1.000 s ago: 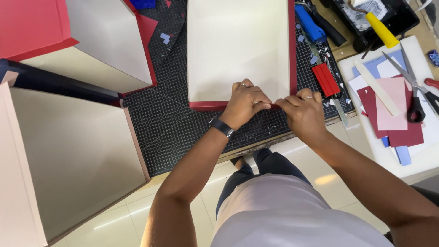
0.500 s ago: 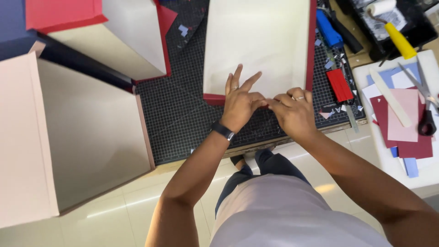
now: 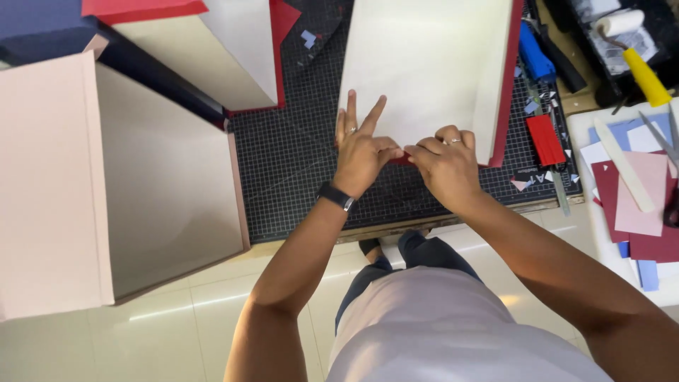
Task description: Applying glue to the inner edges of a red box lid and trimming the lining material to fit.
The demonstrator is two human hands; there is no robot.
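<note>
1. A black cutting mat (image 3: 297, 163) carries the cream board (image 3: 424, 71); a pink open box (image 3: 106, 184) lies at 9 o'clock, paper scraps (image 3: 640, 205) at 3 o'clock.
2. Left hand (image 3: 361, 152) and right hand (image 3: 442, 163) pinch the board's red edge (image 3: 399, 159) at its near side.
3. Since half a second ago, the left fingers have stayed splayed and the view has shifted.

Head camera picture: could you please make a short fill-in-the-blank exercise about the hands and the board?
1. Both hands press the near edge of the white board, which has a ____ border.
2. The board lies on a black gridded cutting ____.
3. The left hand wears a dark band on its ____.

Missing words: red; mat; wrist
</note>
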